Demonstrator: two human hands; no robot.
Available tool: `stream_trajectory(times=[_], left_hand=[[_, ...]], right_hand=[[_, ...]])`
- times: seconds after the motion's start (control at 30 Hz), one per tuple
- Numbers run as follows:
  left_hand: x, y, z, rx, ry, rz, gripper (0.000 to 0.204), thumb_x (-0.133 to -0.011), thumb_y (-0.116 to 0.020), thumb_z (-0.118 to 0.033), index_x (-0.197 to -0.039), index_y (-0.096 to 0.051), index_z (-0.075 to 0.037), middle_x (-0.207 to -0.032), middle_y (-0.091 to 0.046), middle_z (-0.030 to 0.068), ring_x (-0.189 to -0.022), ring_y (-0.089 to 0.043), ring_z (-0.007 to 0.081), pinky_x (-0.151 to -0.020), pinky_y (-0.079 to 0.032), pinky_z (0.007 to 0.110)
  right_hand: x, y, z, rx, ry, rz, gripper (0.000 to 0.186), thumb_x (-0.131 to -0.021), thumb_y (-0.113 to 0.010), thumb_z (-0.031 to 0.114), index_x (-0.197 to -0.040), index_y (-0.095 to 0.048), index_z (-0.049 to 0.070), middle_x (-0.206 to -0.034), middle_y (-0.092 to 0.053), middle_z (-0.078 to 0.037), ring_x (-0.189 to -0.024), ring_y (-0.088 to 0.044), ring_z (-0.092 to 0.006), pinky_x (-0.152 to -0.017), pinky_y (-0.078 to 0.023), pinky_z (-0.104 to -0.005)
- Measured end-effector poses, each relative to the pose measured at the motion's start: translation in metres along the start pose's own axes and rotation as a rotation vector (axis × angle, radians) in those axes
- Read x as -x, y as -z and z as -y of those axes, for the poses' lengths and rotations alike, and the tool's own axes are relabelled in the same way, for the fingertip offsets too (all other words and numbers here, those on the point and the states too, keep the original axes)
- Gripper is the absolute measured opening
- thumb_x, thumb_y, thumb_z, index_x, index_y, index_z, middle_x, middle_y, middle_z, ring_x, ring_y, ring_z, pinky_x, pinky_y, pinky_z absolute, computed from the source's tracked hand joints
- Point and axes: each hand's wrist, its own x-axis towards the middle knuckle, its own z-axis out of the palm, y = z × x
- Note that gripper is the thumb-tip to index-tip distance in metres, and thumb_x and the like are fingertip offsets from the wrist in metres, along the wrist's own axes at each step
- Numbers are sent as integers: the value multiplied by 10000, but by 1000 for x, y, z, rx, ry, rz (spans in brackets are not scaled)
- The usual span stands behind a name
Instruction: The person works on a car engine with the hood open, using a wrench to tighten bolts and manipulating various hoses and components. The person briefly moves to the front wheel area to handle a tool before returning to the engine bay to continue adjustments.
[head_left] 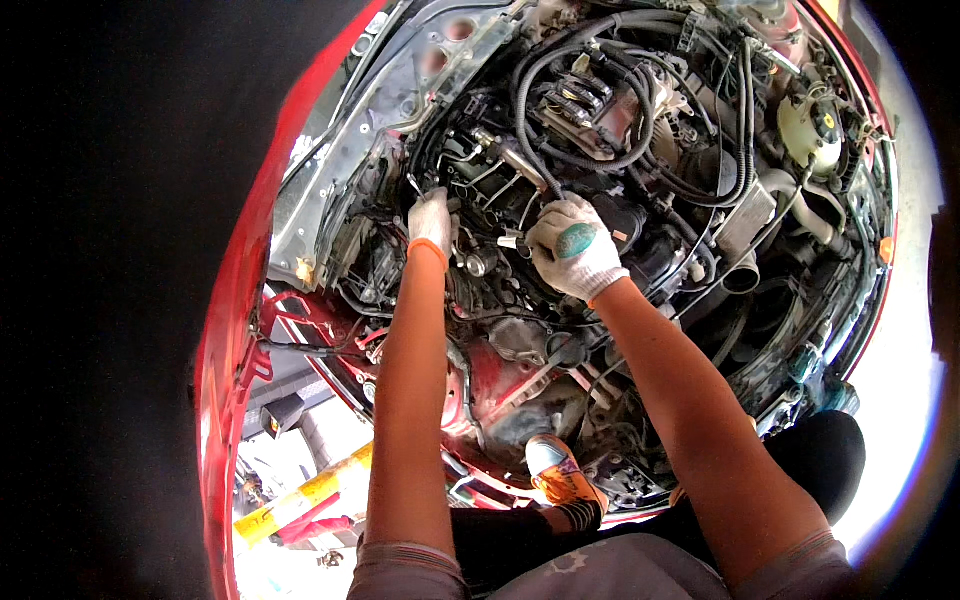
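Nearest, our gloved right hand (575, 248) and, slightly farther, left hand (432, 220) have curled fingers; we cannot tell what either grasps. Beyond and between them lies a metal rail (517, 165), long axis slanting far-left to near-right, pointing toward our right hand. Farther, a black hose (522, 108) loops.

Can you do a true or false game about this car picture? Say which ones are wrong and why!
1. The left hand and the right hand both wear pale gloves. True.
2. The left one has a green patch on its back. False: the green patch is on the right one.
3. The yellowish tank has a dark cap. True.
4. The shoe is all black. False: the shoe is mostly orange, with a pale toe.
5. The two forearms cross. False: the left forearm and the right forearm are apart.
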Motion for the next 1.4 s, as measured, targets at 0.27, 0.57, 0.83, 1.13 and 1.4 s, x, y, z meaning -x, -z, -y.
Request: stream_trajectory(times=[0.27, 0.57, 0.83, 1.13, 1.4], left_hand=[[-38, -25, 14, 247, 44, -79, 239, -888, -748, -223, -951, -612, -38, -710, -556, 58, -510, -472, 182, -479, -352, 356], [-87, 29, 9, -547, -635, -384, 308, -893, -698, -260, -1086, -736, -23, -861, -743, 135, -765, -684, 250, -760, -532, 398], [-107, 22, -8, -801, -528, -90, 297, -926, -682, -276, -1052, -749, -15, -717, -667, 76, -633, -605, 192, -639, -470, 377], [-37, -14, -33, -598, -850, 78, 374, -916, -756, -281, -1205, -733, -44, -1196, -738, 163, -1120, -694, 309, -996, -505, 384], [-24, -55, -54, -942, -754, 110, 314, -892, -752, -294, -1049, -725, -23, -1091, -702, 230, -1031, -674, 413, -917, -527, 469]], right_hand=[[-2, -7, 7, 20, 3, 34, 106, -699, -754, 117, -804, -748, 129, -889, -697, -33, -1024, -665, -260, -1014, -498, -447], [0, -7, 6, 23, -3, 26, 106, -704, -735, 106, -806, -749, 131, -906, -705, -41, -1043, -665, -271, -1000, -508, -452], [-2, -1, 4, 10, -16, 27, 96, -709, -739, 85, -793, -732, 133, -895, -700, -45, -1029, -672, -273, -956, -528, -448], [3, -2, -2, 26, 1, 3, 78, -703, -742, 136, -780, -732, 126, -864, -692, -25, -997, -660, -248, -1013, -495, -445], [2, -4, -1, 6, -11, 6, 78, -705, -727, 109, -779, -735, 131, -875, -689, -15, -1029, -657, -240, -1079, -463, -469]])
